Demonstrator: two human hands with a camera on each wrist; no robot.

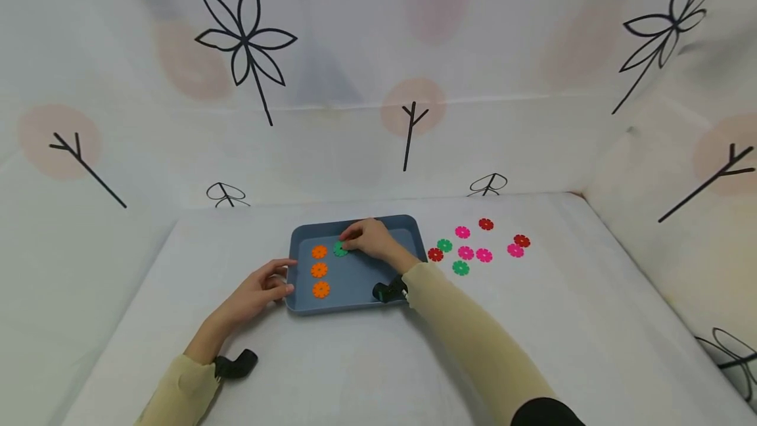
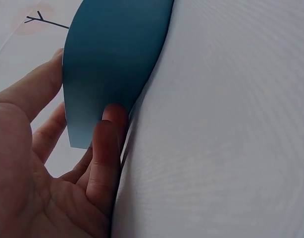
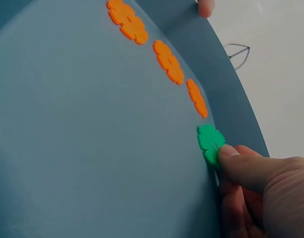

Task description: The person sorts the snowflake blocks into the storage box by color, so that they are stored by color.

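A blue-grey tray (image 1: pixel 355 306) lies on the white table. My left hand (image 1: pixel 258 291) holds its left edge; in the left wrist view, fingers (image 2: pixel 105 163) touch the outer wall, and a fingertip laps over the rim. Inside, my right hand (image 1: pixel 374 240) pinches a green flower-shaped disc (image 3: pixel 210 144) between thumb and fingers, near the far side. That disc is tilted in the right wrist view; whether it touches the tray floor I cannot tell. Three orange flower-shaped discs (image 1: pixel 319 270) lie in a column along the tray's left side, left of the green one.
Right of the tray lie loose flower-shaped discs: several pink discs (image 1: pixel 466 253), red discs (image 1: pixel 486 223) and two green discs (image 1: pixel 460 268). One red disc (image 1: pixel 435 254) sits close by the tray's right edge. A patterned white cloth (image 1: pixel 331 150) hangs behind the table.
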